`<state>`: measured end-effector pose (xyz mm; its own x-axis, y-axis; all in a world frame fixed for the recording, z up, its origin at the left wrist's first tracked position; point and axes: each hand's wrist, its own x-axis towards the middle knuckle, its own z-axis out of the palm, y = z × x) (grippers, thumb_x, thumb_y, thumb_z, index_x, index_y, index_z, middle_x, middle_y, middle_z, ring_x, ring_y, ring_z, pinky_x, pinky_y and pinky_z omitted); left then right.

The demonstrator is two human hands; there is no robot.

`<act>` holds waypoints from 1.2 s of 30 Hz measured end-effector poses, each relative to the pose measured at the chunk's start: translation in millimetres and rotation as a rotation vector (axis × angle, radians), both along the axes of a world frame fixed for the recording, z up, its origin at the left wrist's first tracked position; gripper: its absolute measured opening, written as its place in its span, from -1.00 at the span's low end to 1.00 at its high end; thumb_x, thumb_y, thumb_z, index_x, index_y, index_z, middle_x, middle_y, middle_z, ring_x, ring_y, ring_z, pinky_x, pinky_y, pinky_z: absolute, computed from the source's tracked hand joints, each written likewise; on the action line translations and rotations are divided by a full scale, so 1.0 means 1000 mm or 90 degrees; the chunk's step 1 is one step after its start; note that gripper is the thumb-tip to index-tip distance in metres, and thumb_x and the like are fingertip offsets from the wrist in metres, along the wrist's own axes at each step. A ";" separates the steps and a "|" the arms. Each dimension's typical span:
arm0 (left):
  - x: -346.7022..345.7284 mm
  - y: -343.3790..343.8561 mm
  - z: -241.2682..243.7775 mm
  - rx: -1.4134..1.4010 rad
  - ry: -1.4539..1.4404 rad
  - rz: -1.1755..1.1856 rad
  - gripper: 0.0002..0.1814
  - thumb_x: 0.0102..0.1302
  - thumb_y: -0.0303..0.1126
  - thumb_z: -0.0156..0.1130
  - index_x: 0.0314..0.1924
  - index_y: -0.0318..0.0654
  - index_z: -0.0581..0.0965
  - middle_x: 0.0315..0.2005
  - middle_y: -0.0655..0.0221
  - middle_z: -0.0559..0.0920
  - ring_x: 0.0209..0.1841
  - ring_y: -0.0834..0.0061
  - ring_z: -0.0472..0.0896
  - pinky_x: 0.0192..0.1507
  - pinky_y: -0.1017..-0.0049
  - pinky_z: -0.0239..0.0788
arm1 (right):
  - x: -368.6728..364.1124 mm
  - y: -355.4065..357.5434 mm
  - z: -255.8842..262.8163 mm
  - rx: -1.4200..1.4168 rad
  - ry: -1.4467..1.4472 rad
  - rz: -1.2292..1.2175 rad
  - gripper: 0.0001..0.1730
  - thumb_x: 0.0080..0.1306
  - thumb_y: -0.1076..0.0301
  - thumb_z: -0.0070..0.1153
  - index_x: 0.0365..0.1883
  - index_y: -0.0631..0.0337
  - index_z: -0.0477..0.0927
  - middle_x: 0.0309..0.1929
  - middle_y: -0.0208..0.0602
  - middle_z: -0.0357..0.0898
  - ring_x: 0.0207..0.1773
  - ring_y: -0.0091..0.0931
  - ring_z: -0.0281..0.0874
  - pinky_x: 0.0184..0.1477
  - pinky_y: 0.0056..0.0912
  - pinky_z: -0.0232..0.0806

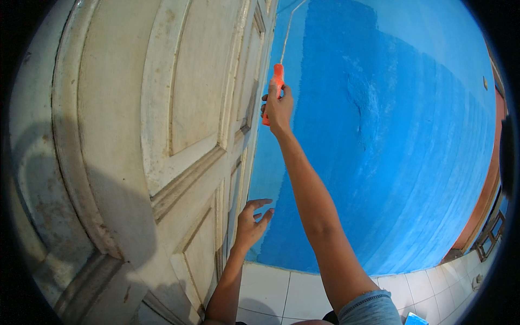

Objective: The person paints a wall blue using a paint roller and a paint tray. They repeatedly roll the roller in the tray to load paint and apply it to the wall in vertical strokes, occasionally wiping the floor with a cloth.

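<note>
My right hand (280, 106) is raised high in front of me, closed around the orange handle of a paint roller (278, 70). The roller's thin metal rod runs up past the top of the picture, so its roller head is hidden. Behind it stands a wall (333, 162), with darker blue paint over most of the middle and a lighter blue strip along its left edge. Lower down, my left hand (252, 223) holds nothing; its fingers are apart and bent, near the light strip beside the door.
A weathered cream panelled wooden door (195, 81) fills the left side. White floor tiles (304, 294) lie below. A blue-stained object (415, 319), cut off by the bottom edge, is at lower right. An orange-brown frame (479, 211) borders the wall's right end.
</note>
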<state>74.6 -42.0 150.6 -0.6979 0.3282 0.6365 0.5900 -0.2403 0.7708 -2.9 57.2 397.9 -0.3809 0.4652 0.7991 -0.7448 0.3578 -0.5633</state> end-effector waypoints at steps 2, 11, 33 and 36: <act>-0.001 0.000 0.000 0.011 -0.018 -0.005 -0.75 0.33 -0.41 0.18 0.00 -0.26 0.56 0.02 0.22 0.55 0.13 0.29 0.51 0.09 0.28 0.44 | 0.002 -0.002 -0.007 0.010 -0.008 0.008 -0.48 0.42 0.06 -0.02 0.09 0.36 0.34 -0.55 -0.31 0.45 -0.67 -0.54 0.41 -0.65 -0.40 0.26; -0.012 0.000 -0.010 0.023 -0.004 0.012 -0.57 0.22 -0.66 -0.06 0.08 -0.29 0.52 0.00 0.23 0.59 0.03 0.41 0.53 0.07 0.46 0.37 | 0.001 -0.012 -0.083 -0.022 -0.039 0.050 -0.46 0.43 -0.02 -0.03 0.13 0.25 0.29 -0.51 -0.32 0.44 -0.66 -0.62 0.34 -0.66 -0.50 0.21; -0.024 0.010 -0.019 0.023 -0.057 -0.010 -0.70 0.39 -0.58 -0.08 0.07 -0.36 0.49 0.02 0.13 0.57 0.10 0.29 0.53 0.19 0.38 0.32 | 0.033 -0.018 -0.058 -0.064 -0.075 0.099 -0.35 0.39 -0.09 -0.01 0.20 0.27 0.26 -0.48 -0.33 0.42 -0.62 -0.61 0.33 -0.60 -0.51 0.21; -0.026 0.013 -0.022 0.029 -0.049 -0.016 -0.71 0.39 -0.57 -0.06 0.06 -0.36 0.50 0.01 0.13 0.58 0.10 0.29 0.53 0.18 0.38 0.33 | 0.030 -0.012 -0.022 -0.050 -0.068 0.099 -0.34 0.40 -0.07 -0.03 0.24 0.27 0.23 -0.43 -0.31 0.43 -0.57 -0.60 0.36 -0.58 -0.48 0.24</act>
